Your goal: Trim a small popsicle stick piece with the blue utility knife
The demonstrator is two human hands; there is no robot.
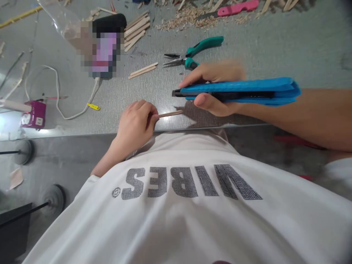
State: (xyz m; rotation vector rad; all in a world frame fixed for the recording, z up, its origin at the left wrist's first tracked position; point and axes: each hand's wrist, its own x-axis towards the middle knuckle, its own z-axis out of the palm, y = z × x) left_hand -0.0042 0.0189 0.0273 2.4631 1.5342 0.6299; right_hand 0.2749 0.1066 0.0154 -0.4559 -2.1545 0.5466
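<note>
My left hand (139,119) rests at the table's front edge, its fingers closed on one end of a thin wooden stick (172,113). The stick's free end points right, towards my right hand (214,79). That hand is wrapped round a utility knife (242,90) with a bright blue body and a black slider part. The knife's dark tip points left, above and to the right of the stick, apart from it. Behind my right hand lie green-handled needle-nose pliers (189,55) with their jaws apart. Two loose wooden sticks (143,70) lie left of the pliers.
A phone (103,51), blurred out, lies on the grey table (275,58) with a white cable (57,88) running to a purple charger (34,114). Stacked sticks (137,29), wood shavings (184,18) and a pink-handled blade (238,8) are at the back.
</note>
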